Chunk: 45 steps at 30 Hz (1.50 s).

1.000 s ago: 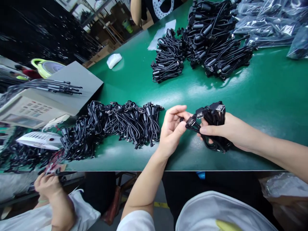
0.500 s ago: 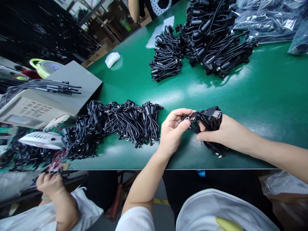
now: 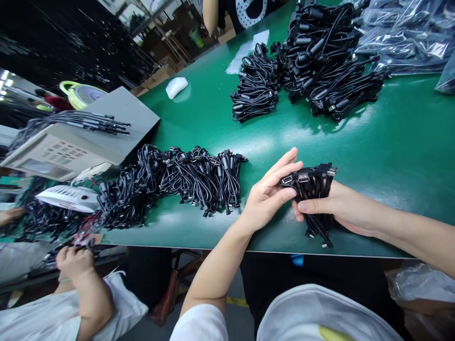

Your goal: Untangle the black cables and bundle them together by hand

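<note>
My right hand (image 3: 330, 206) is wrapped round a bundle of short black cables (image 3: 314, 189), whose metal connector ends stick up in a row and whose loose ends hang down past the table's front edge. My left hand (image 3: 270, 194) rests against the bundle's left side, fingers together, fingertips pinching the connector end nearest it. Both hands hover just above the green table (image 3: 391, 156) near its front edge.
A long row of coiled black cables (image 3: 177, 182) lies left of my hands. Bigger cable heaps (image 3: 313, 57) and plastic bags (image 3: 401, 38) sit at the back. A grey tester box (image 3: 81, 137) stands at left. Another person's hand (image 3: 73, 263) works at bottom left.
My left hand slid from pinching a single connector pulled out to the left to pressing against the bundle, which now stands more upright with the connectors lined up. The view shifted slightly.
</note>
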Available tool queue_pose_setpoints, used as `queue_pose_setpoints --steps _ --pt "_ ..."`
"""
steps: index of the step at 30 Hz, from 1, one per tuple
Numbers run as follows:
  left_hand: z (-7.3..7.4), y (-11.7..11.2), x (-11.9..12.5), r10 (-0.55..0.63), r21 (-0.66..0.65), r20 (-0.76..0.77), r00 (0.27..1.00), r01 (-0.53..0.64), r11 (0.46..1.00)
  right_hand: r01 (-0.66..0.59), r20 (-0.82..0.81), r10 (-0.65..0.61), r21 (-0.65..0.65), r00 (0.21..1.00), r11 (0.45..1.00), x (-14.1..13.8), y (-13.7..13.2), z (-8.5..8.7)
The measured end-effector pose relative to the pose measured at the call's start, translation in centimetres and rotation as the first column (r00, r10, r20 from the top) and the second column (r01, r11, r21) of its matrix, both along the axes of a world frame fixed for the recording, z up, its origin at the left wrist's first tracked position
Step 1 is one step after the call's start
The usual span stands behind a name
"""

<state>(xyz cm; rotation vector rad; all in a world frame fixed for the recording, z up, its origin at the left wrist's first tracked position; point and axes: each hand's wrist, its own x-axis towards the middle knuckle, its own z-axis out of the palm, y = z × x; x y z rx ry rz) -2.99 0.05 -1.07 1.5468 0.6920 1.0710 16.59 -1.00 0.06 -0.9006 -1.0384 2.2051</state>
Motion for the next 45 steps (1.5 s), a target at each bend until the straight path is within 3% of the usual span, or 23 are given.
queue_pose_setpoints --steps 8,24,28,31,33,35,40,45 --pt "0.1 -0.1 0.0 0.006 0.014 -0.038 0.999 -0.006 1.000 -0.013 0.000 0.013 -0.043 1.000 0.999 0.0 0.4 -0.3" --pt "0.5 -0.6 0.5 -0.038 -0.122 0.009 0.999 0.039 0.992 0.041 -0.063 -0.047 -0.086 0.997 0.995 -0.5 0.6 -0.2" --pt "0.3 -0.7 1.0 0.076 -0.272 0.019 0.997 -0.068 0.960 0.249 -0.090 -0.256 -0.085 0.962 0.965 0.3 1.4 0.6" --pt "0.1 -1.2 1.7 0.010 -0.351 -0.126 0.992 -0.054 0.935 0.490 -0.121 -0.488 -0.012 0.864 0.871 1.3 2.3 1.5" --pt "-0.1 -1.7 2.3 -0.025 -0.296 -0.257 0.966 -0.054 0.954 0.595 -0.123 -0.588 0.023 0.799 0.804 1.8 2.7 2.0" --pt "-0.5 -2.2 2.9 0.017 -0.181 -0.344 0.939 -0.084 0.980 0.624 -0.115 -0.618 0.021 0.778 0.781 2.0 2.9 2.1" --pt "-1.2 -2.6 3.3 0.141 0.027 -0.366 0.920 -0.141 0.990 0.536 -0.124 -0.535 -0.032 0.835 0.844 2.0 2.7 1.7" --pt "-0.7 -2.3 3.2 0.245 0.159 -0.340 0.908 -0.201 0.967 0.510 -0.227 -0.506 -0.048 0.832 0.859 2.4 2.8 1.4"
